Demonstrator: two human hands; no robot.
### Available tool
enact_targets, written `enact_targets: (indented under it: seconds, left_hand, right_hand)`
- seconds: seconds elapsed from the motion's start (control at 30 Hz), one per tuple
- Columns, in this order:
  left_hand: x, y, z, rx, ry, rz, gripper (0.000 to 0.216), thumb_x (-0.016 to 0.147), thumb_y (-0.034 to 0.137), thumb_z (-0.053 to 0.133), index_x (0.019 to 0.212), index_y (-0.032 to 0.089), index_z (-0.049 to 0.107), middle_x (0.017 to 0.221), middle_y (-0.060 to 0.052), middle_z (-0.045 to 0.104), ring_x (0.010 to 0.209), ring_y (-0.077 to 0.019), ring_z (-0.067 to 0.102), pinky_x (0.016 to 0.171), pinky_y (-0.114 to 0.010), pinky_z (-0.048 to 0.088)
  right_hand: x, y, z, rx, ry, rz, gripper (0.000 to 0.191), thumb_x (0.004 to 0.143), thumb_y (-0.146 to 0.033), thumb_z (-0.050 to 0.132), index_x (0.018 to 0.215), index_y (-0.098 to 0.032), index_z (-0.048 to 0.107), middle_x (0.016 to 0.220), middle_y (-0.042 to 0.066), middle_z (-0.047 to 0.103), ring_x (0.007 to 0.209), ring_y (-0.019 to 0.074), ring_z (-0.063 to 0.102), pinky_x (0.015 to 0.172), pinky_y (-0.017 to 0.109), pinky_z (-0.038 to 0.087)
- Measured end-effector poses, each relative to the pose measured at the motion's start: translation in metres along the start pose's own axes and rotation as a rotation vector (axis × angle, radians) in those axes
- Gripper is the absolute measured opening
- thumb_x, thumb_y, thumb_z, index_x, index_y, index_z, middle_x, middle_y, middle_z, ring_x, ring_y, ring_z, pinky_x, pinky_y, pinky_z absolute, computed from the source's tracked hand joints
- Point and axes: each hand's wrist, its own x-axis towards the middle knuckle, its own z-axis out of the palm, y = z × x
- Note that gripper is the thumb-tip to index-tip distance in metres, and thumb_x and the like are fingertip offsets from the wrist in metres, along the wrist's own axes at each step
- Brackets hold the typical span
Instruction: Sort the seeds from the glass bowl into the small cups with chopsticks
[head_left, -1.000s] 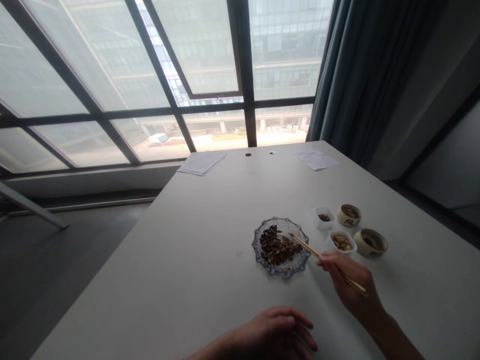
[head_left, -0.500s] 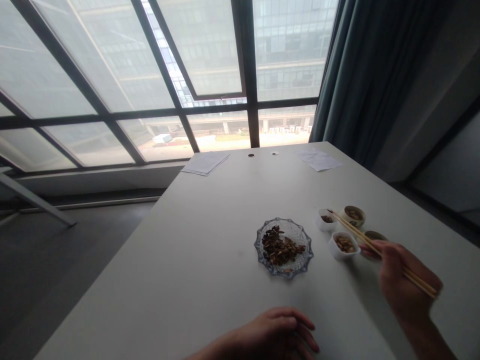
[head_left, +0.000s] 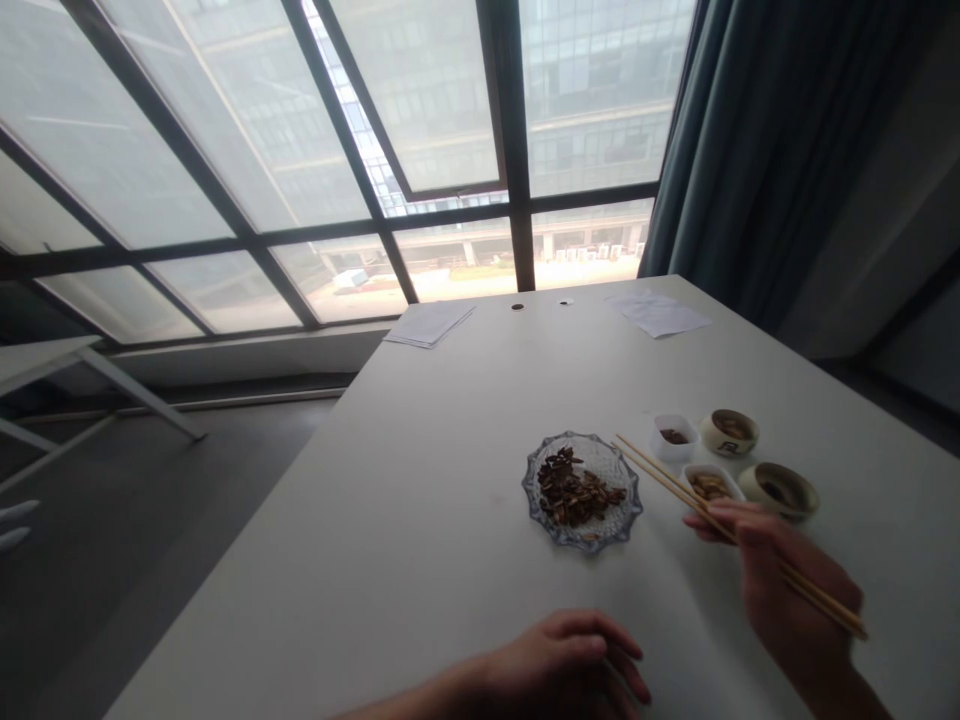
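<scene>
My right hand (head_left: 791,590) is closed around a pair of wooden chopsticks (head_left: 656,470). Their tips are slightly apart beside the right rim of a scalloped glass plate (head_left: 602,458), and I see nothing between them. Brown dried slices or pods (head_left: 570,492) lie heaped on the plate. Under and behind the chopsticks is a white plastic cup (head_left: 733,477) of tan pieces; a second white cup (head_left: 673,450) farther back holds a few dark pieces. My left hand (head_left: 562,655) rests in front of the plate, loosely curled with fingers apart, holding nothing.
Two round cream bowls, a rear one (head_left: 720,443) and a nearer one (head_left: 808,503), stand right of the cups with dark contents. Papers lie at the table's far left (head_left: 431,325) and far right (head_left: 660,315). A window and a dark curtain (head_left: 720,170) border the far side.
My right hand has brought the chopsticks left, their tips going from the rear white cup to beside the glass plate. My left hand stays put. The view has shifted slightly left.
</scene>
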Motion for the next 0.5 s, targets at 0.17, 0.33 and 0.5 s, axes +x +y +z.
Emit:
enact_targets:
  seconds: [0.17, 0.33, 0.5]
  left_hand:
    - [-0.011, 0.017, 0.02, 0.436, 0.047, 0.138, 0.062, 0.089, 0.068, 0.068, 0.121, 0.015, 0.07, 0.107, -0.017, 0.073, 0.096, -0.0254, 0.071, 0.087, -0.039, 0.053]
    - [-0.025, 0.054, 0.054, 1.146, 0.006, 0.219, 0.043, 0.104, 0.04, 0.05, 0.137, 0.02, 0.068, 0.131, -0.017, 0.067, 0.124, -0.0273, 0.062, 0.112, -0.039, 0.044]
    - [-0.005, 0.046, 0.061, 1.587, -0.114, 0.317, 0.043, 0.102, 0.037, 0.055, 0.142, 0.021, 0.062, 0.134, -0.014, 0.068, 0.129, -0.0279, 0.061, 0.118, -0.042, 0.043]
  right_hand:
    - [0.003, -0.012, 0.002, 0.038, -0.176, 0.033, 0.021, 0.104, -0.027, 0.059, 0.096, -0.026, 0.079, 0.086, 0.001, 0.082, 0.079, 0.0205, 0.08, 0.072, 0.028, 0.065]
    - [0.032, -0.015, 0.0, 0.063, -0.42, -0.001, 0.026, 0.105, -0.034, 0.06, 0.089, -0.023, 0.078, 0.081, 0.003, 0.08, 0.071, 0.0186, 0.077, 0.066, 0.027, 0.062]
    - [0.065, -0.014, 0.001, 0.075, -0.587, 0.134, 0.041, 0.106, -0.047, 0.056, 0.085, -0.019, 0.077, 0.077, 0.006, 0.079, 0.068, 0.0201, 0.075, 0.064, 0.03, 0.059]
